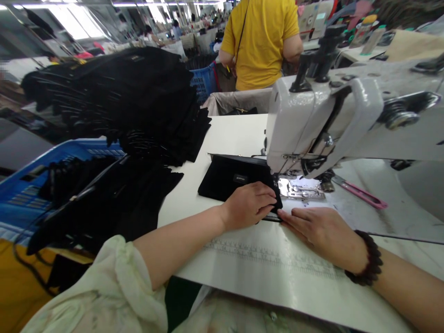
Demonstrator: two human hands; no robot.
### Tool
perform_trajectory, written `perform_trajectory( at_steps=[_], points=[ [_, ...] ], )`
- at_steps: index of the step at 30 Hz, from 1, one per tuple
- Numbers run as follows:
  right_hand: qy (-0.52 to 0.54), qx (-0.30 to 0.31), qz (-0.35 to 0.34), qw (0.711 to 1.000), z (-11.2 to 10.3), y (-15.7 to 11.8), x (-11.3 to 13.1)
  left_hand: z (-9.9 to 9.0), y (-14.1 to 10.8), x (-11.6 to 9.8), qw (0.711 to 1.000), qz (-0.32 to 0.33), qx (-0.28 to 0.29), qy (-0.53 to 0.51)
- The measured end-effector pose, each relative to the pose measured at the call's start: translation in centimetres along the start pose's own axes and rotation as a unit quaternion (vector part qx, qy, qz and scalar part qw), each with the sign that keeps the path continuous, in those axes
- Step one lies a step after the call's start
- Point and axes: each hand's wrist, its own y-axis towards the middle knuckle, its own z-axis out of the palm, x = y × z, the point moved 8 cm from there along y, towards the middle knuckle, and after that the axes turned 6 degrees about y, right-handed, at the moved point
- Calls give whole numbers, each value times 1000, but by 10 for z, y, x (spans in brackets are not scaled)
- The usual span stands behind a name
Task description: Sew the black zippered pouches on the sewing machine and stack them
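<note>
A flat black fabric piece [220,178] with a small lettered label [240,178] lies on the white sewing table, its right edge by the needle area of a white sewing machine [294,120]. My left hand [248,203] is on its near right part, fingers bent together and closed on the fabric; the thumb is hidden. To the right, my right hand [317,231] lies low with fingers stretched out, their tips touching the fabric's near right corner. A dark beaded bracelet [368,259] circles that wrist. The machine's metal plate [305,188] is just beyond my right fingers.
Pink-handled thread snips [364,194] lie right of the metal plate. A tall stack of black fabric pieces [138,92] rises on the left, above a blue crate [69,152]. A printed ruler [263,252] runs along the table's front. Behind the table, a person in a yellow shirt [262,41] stands.
</note>
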Motion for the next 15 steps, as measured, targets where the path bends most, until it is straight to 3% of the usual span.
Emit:
perform_trajectory(
  at_steps=[6,15],
  points=[
    [24,9,7,1000,-1,3,-1,7,1,-11,992,50,41,104],
    [11,6,-30,999,-4,2,3,10,-3,-18,984,116,23,134]
  ],
)
